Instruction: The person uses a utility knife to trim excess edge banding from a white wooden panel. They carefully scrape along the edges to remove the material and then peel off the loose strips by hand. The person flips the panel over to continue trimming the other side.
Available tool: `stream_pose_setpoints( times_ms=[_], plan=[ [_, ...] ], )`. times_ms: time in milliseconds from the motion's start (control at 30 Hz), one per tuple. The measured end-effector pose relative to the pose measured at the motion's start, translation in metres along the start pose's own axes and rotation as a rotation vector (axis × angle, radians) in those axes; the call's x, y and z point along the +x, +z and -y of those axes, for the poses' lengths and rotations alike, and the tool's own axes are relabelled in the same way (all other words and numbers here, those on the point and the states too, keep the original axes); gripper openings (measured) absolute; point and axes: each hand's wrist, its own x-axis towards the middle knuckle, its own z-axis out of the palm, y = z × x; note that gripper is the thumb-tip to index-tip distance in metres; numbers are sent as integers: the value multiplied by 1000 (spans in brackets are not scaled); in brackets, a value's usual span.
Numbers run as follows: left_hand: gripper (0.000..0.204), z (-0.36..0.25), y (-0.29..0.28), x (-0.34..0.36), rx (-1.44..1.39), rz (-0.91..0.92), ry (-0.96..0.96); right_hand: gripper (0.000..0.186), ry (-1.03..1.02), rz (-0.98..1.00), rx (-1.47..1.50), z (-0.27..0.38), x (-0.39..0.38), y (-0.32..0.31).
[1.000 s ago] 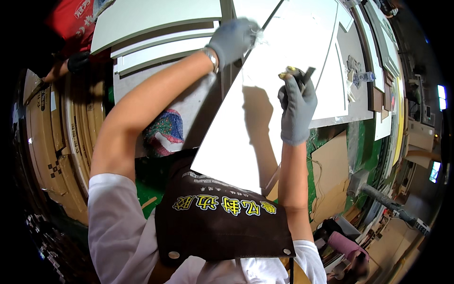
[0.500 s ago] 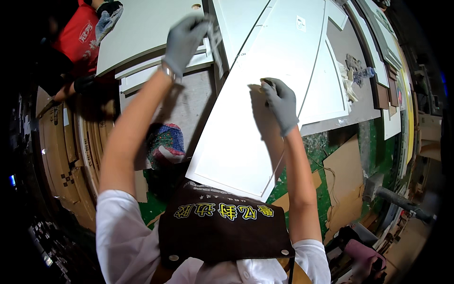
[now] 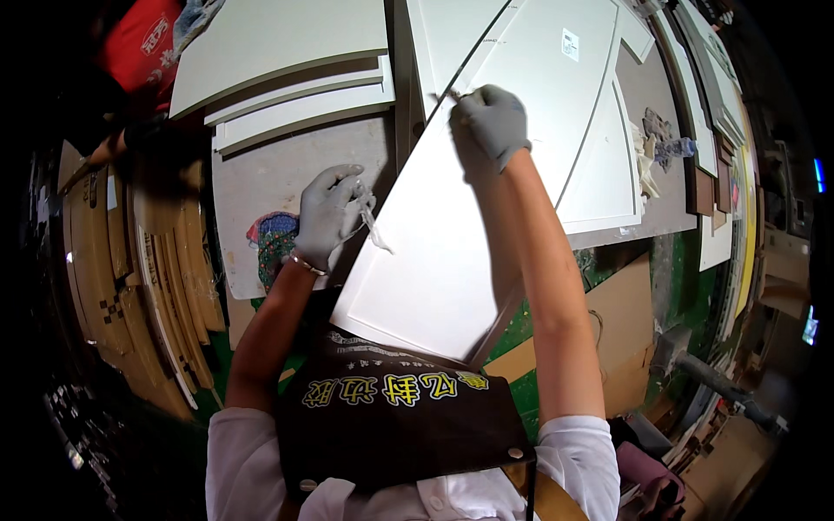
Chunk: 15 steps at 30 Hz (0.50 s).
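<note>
A large white panel (image 3: 417, 286) lies in front of me, its near corner by my dark apron. My left hand (image 3: 332, 213), in a grey glove, is just off the panel's left edge. Its curled fingers hold a thin, whitish, crumpled strip (image 3: 375, 233) that hangs onto the edge. Farther away, my right hand (image 3: 497, 123), also gloved in grey, is closed over the panel near its upper left edge. A small thin dark object (image 3: 447, 95) pokes out from its fingers; its kind does not show.
A patterned cloth (image 3: 276, 243) lies on the grey worktop (image 3: 261, 182) at left. More white panels (image 3: 287, 39) are stacked behind. At right are crumpled rags (image 3: 645, 161) and a plastic bottle (image 3: 678, 149). A person in red (image 3: 143, 39) stands at far left.
My left hand has come down toward me from the far panels, with the whitish strip in it. My right hand has moved farther away and slightly left across the panel.
</note>
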Motion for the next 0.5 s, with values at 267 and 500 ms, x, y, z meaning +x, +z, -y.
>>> stream_pose_setpoints(
  times_ms=[267, 500],
  plan=[
    [32, -22, 35, 75, 299, 468, 122, 38, 103, -89, 387, -20, -63, -15],
    [46, -7, 75, 103, 408, 417, 182, 40, 145, -176, 247, 16, -131, -2]
  ],
)
